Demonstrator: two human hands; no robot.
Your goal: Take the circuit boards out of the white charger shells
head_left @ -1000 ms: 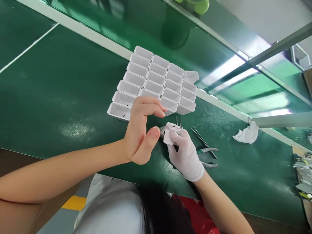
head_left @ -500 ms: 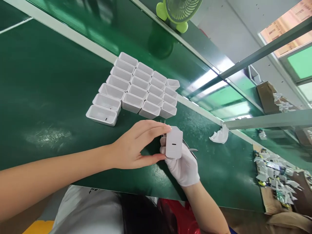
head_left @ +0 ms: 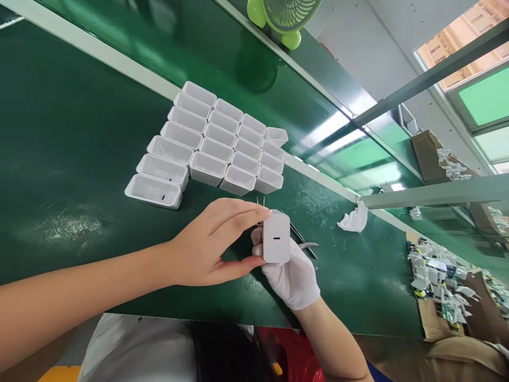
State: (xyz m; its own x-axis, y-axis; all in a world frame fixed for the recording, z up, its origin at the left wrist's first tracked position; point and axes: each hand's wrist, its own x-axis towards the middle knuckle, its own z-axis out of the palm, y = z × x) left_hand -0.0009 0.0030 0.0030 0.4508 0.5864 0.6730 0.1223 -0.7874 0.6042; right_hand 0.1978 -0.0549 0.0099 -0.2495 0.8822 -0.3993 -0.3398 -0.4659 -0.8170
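A white plastic charger housing [head_left: 277,245] with a small dark slot is held upright above the green table. My bare left hand [head_left: 217,241] grips its left edge, fingertips at the top corner and thumb at the lower corner. From behind and below, my right hand [head_left: 292,273] in a white glove is closed around the same housing; part of its grip is hidden. Thin metal tips poke up behind the left fingertips, and what they belong to is hidden. Beyond my hands stand rows of open white housings [head_left: 207,167], two of the nearest with slots showing.
A dark slim tool [head_left: 304,239] and a grey curved handle [head_left: 309,245] lie behind my right hand. A crumpled white glove or cloth [head_left: 353,217] rests farther right. Loose parts [head_left: 439,276] heap on cardboard at the right. A green fan [head_left: 292,13] stands at the back.
The whole view has shifted slightly, so the table things appear a little to the left. Both hands keep their hold on the charger housing.
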